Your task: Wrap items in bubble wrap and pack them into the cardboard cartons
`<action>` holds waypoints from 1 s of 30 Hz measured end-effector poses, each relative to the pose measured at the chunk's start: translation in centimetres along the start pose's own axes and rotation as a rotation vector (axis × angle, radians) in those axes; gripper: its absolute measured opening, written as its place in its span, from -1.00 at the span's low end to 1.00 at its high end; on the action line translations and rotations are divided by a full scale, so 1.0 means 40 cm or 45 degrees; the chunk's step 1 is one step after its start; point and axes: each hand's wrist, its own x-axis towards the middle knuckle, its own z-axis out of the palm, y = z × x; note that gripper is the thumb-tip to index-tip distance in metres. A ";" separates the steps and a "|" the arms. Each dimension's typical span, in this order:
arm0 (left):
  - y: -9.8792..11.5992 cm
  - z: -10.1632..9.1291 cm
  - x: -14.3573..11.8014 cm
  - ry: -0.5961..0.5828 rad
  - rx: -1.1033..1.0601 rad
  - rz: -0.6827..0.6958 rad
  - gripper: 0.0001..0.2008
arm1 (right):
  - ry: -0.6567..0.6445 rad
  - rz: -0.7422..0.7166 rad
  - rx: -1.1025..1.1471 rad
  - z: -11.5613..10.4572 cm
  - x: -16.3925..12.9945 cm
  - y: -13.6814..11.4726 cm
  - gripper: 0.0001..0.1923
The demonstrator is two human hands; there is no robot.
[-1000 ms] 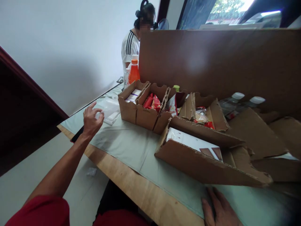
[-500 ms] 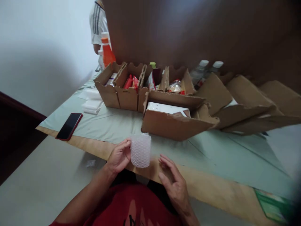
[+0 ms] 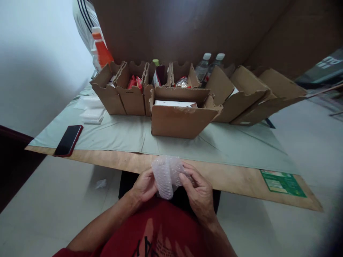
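Note:
A translucent piece of bubble wrap is between my two hands, just in front of the table's near edge. My left hand grips its left side, with the fingers partly behind it. On the other side, my right hand pinches the wrap between thumb and fingers. A flap of the wrap stands apart from the rest, toward the right hand. Whether anything is inside the wrap, I cannot tell.
Across the table stands a row of cardboard bins holding packets, with one bin in front. A phone and folded white sheets lie left. Clear bottles and an orange bottle stand behind. A person's striped sleeve shows back left.
My right hand has come in from the right and taken hold of the bubble wrap, which has been drawn toward me and spread open. The camera view has shifted.

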 end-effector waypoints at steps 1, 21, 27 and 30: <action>-0.006 -0.006 -0.009 -0.011 -0.015 -0.031 -0.77 | 0.055 0.019 -0.013 -0.012 -0.011 -0.005 -0.87; -0.052 -0.064 -0.097 -0.085 0.241 -0.012 -0.59 | 0.291 0.230 -0.044 -0.168 -0.130 0.027 -0.76; -0.044 -0.035 -0.059 0.147 0.410 0.120 -0.53 | 0.139 0.164 -0.025 -0.191 -0.098 0.038 -0.78; -0.025 -0.025 -0.051 0.186 0.481 0.155 -0.57 | 0.169 0.195 0.011 -0.203 -0.085 0.061 -0.78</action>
